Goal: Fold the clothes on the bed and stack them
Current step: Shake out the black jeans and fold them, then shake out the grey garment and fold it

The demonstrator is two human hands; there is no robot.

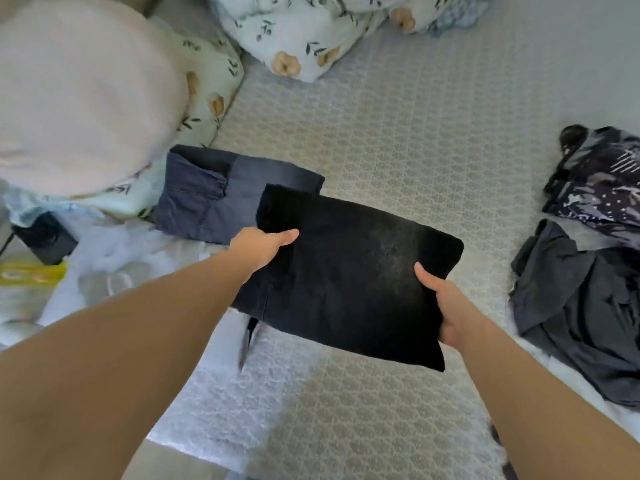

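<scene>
A folded black garment (349, 275) is held flat above the bed between both hands. My left hand (259, 247) grips its left edge, thumb on top and fingers hidden beneath. My right hand (446, 306) grips its right edge the same way. A dark strap or cord (247, 341) dangles below its lower left corner. Just behind it, a folded dark blue garment (221, 199) lies on the bed, partly covered by the black one's far corner. An unfolded heap of dark grey and patterned navy clothes (585, 265) lies at the right.
The bed (398, 133) has a grey patterned cover. A large pale pink cushion (76, 98) and a floral pillow (207, 91) fill the upper left. A floral duvet (311, 32) is bunched at the top. A black box (45, 240) and a yellow item (31, 273) sit at the left.
</scene>
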